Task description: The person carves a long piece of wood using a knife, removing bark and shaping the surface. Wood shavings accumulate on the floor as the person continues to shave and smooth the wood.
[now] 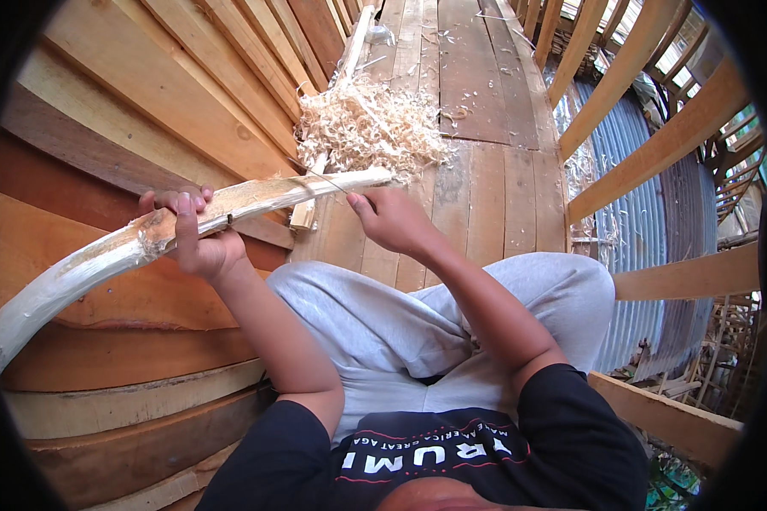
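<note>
A long, curved, peeled wooden pole (94,261) slants from the far left edge up to the middle of the view. My left hand (198,234) is closed around it from below, with fingers showing on its upper side. Across the pole's narrower far end lies a thin blade (332,183), and my right hand (392,219) is closed on the near end of it. That hand hides the grip, so whether it has a handle cannot be seen. A heap of curled wood shavings (366,128) lies just beyond the pole's tip.
A slatted wooden wall (153,77) rises close on the left. Another pale pole (355,43) runs along the plank floor (469,213) by the wall, partly under the shavings. At the right stands a wooden railing (631,85), with corrugated metal sheets (631,221) below it.
</note>
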The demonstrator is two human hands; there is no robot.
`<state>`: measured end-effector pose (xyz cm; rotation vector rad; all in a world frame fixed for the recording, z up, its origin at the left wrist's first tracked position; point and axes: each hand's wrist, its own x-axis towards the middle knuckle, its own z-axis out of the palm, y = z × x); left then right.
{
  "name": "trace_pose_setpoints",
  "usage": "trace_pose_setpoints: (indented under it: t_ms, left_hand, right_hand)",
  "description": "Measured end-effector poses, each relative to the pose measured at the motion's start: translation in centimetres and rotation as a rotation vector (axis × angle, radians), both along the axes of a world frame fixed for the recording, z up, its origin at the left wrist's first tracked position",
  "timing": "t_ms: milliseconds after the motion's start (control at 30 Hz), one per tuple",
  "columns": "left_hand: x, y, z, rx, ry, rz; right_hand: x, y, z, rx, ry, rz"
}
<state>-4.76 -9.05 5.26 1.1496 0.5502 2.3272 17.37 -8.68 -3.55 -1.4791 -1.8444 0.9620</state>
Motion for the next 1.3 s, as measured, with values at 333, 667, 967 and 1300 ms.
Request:
trace_pose_setpoints:
  t_ms: [333, 667, 967, 1300]
  left_hand:
    - [1.4, -0.4, 0.4, 0.000, -0.083, -0.027]
    - [4.4, 1.6, -1.1, 0.041, -0.061, -0.063]
    - [3.1, 2.2, -0.8, 0.102, -0.058, -0.243]
    - [2.5, 0.9, 0.7, -0.142, -0.220, 0.075]
  right_hand:
    - [6.5, 3.1, 2.0, -0.012, 0.145, -0.221]
    - [7.2, 3.3, 2.2, -0.050, 0.162, -0.244]
    - [2.5, 3.2, -2.9, -0.217, 0.193, -0.068]
    - [-1.2, 4.1, -1.9, -0.273, 0.026, -0.168]
